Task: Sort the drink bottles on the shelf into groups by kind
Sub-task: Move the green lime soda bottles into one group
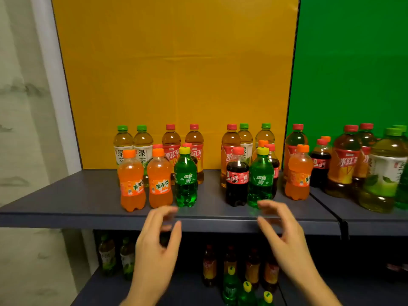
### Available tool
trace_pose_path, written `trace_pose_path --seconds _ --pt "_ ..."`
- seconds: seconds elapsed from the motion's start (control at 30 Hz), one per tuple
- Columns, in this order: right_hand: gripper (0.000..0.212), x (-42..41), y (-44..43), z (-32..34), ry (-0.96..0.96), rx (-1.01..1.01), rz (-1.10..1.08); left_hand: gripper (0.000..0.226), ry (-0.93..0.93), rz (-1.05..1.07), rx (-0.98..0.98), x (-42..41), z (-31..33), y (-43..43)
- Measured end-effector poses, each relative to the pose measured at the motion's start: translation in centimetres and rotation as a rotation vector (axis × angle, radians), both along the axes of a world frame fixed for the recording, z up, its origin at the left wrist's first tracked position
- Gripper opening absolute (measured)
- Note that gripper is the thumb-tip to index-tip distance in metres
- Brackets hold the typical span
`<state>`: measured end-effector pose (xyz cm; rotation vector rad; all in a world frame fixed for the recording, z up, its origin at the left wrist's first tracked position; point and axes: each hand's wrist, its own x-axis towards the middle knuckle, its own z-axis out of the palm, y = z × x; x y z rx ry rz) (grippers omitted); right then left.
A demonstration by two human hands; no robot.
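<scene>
Mixed drink bottles stand on the dark shelf (66, 202). At the front left are two orange soda bottles (131, 182) (159, 180) and a green soda bottle (185, 177). Right of a gap stand a cola bottle (237, 177), a second green soda bottle (261, 177) and another orange soda bottle (298, 173). Behind are green tea bottles (122, 144) and iced red tea bottles (171, 142). My left hand (157, 244) hovers below the first green soda, fingers loosely curved, holding nothing. My right hand (284, 235) hovers the same way below the second green soda.
The adjoining shelf section at the right carries larger iced tea bottles (344, 162), a green tea bottle (384, 173) and a cola bottle (320, 166). A lower shelf holds more bottles (231, 283). A yellow backboard (176, 74) and a green one (353, 62) close the rear.
</scene>
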<state>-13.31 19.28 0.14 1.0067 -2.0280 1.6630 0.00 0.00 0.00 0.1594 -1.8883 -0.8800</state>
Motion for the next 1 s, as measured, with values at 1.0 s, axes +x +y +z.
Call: trace_pose_path --seconds 1.0 --pt "0.081 -11.0 -5.0 1.2 -0.097 -0.011 -0.346 0.088 0.020 0.269 -0.139 -15.5 2.8 -4.3"
